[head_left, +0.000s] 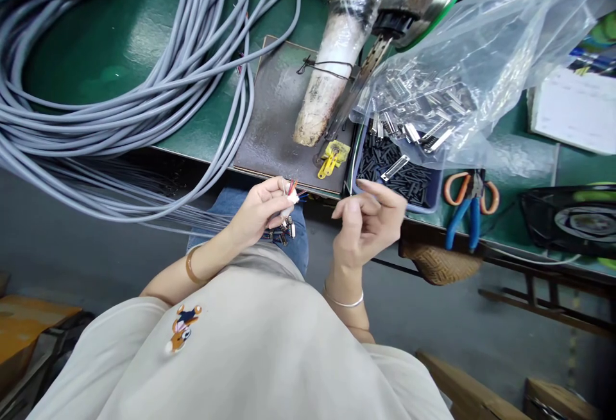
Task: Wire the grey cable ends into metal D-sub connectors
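My left hand [262,208] pinches the stripped end of a grey cable [290,201]. Short red, white and blue wires fan out from it. Below that hand, several metal connectors [287,229] hang at cable ends above my lap. My right hand [368,224] is raised at the bench edge, just in front of the blue tray [437,199]. Its thumb and forefinger are curled together; whatever may be between them is too small to make out. A thin pale strand [355,160] runs down toward those fingertips.
Coiled grey cables [144,118] cover the left of the bench. A soldering iron [378,54] and wrapped white tube [322,86] lie over a brown board [279,106] with a yellow clip [332,160]. Right: a bag of connectors [433,86], pliers [469,205], a fan [577,221].
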Demonstrator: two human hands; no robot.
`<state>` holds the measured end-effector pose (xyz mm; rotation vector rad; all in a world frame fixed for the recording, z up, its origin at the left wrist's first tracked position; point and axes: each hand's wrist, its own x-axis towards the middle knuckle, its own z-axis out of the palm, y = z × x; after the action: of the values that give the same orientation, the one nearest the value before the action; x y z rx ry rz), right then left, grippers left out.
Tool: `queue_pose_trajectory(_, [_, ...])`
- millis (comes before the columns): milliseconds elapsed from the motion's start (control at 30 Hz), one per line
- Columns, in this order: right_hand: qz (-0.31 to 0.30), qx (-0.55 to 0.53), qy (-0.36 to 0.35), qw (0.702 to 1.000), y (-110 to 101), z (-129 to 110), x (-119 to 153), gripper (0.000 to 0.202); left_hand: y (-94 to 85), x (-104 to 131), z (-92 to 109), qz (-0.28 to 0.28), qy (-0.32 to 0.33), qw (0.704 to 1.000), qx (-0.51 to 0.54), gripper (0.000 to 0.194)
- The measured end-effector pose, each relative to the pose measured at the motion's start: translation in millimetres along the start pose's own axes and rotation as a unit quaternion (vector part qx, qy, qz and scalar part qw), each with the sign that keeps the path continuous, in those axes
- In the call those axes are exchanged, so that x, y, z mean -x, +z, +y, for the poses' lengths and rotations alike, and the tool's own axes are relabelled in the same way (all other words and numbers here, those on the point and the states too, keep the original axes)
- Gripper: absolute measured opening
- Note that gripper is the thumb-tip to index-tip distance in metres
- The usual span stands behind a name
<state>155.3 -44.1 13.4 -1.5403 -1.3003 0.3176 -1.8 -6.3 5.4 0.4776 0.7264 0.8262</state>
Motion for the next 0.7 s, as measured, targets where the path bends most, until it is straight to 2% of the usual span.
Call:
queue_pose_trajectory(100, [-0.005,-0.04,0.004,0.999,-1,3,-5,0.022,1.1,1,-1,0.014,0.028,0.999,-0.026,0.03])
queue_pose_trajectory(233, [-0.023,0.005,-0.021,1.0,-6,12,-10,0.01,-1.3,1,-2,0.011,0.026,0.999,-0.039,0.03])
queue_pose_trajectory(300, [0.025,0.033,-0.066,0.997,-13,12,-11,0.013,-2.9,2,-1,0.004,0.031,0.998,-0.052,0.029])
queue_pose_trajectory(400, [0.191,0.062,-0.147,0.969,-29,5,-13,0.023,-1.7,5,2,-0.045,0.063,0.991,-0.113,0.024])
queue_pose_trajectory(433, [0.228,0.076,-0.15,0.959,-36,2,-16,0.026,0.1,7,4,-0.069,0.076,0.984,-0.148,0.021])
queue_pose_trajectory(467, [0.238,0.095,-0.132,0.958,-44,0,-20,0.027,2.6,10,6,-0.095,0.088,0.974,-0.188,0.019])
queue_pose_trajectory(500, [0.204,0.116,-0.098,0.967,-51,1,-25,0.026,5.5,12,8,-0.12,0.101,0.96,-0.23,0.016])
queue_pose_trajectory(533, [0.14,0.137,-0.055,0.979,-59,3,-32,0.024,8.7,15,10,-0.146,0.113,0.945,-0.271,0.015])
queue_pose_trajectory(600, [0.021,0.193,0.033,0.98,-72,15,-46,0.019,15.3,18,13,-0.216,0.14,0.906,-0.336,0.012])
queue_pose_trajectory(633, [-0.009,0.218,0.052,0.974,-76,23,-54,0.016,18.3,20,13,-0.245,0.15,0.889,-0.356,0.012])
queue_pose_trajectory(700, [0.0,0.265,0.067,0.962,-78,40,-68,0.016,23.0,19,11,-0.261,0.153,0.88,-0.365,0.011])
